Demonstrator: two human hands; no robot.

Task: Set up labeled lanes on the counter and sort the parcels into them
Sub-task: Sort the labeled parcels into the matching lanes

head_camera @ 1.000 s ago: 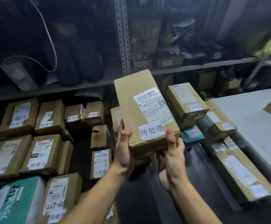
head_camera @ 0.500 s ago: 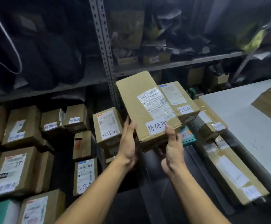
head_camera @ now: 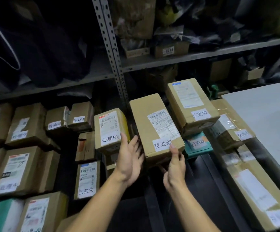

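A long brown parcel point(head_camera: 152, 124) with a shipping label and a white tag reading 待处理 lies tilted in the middle of the view. My right hand point(head_camera: 176, 166) grips its near right corner, thumb on the white tag and fingers underneath. My left hand point(head_camera: 129, 158) is spread with straight fingers, palm turned toward the parcel's left side; I cannot tell whether it touches. Just left stands a parcel tagged 处理中 point(head_camera: 110, 129). To the right sits a parcel tagged 已完成 point(head_camera: 189, 104) on top of a teal box point(head_camera: 201, 146).
Several tagged brown parcels point(head_camera: 23, 171) fill the left side. A white counter top point(head_camera: 261, 118) lies at the right, with taped parcels point(head_camera: 256, 193) along its edge. A perforated metal shelf post point(head_camera: 109, 47) and cluttered shelves rise behind. A dark surface point(head_camera: 202, 190) lies below my hands.
The 待处理 parcel has gone down and away from me, between the two neighbouring parcels. My left hand has come off it and opened. My right hand keeps its grip.
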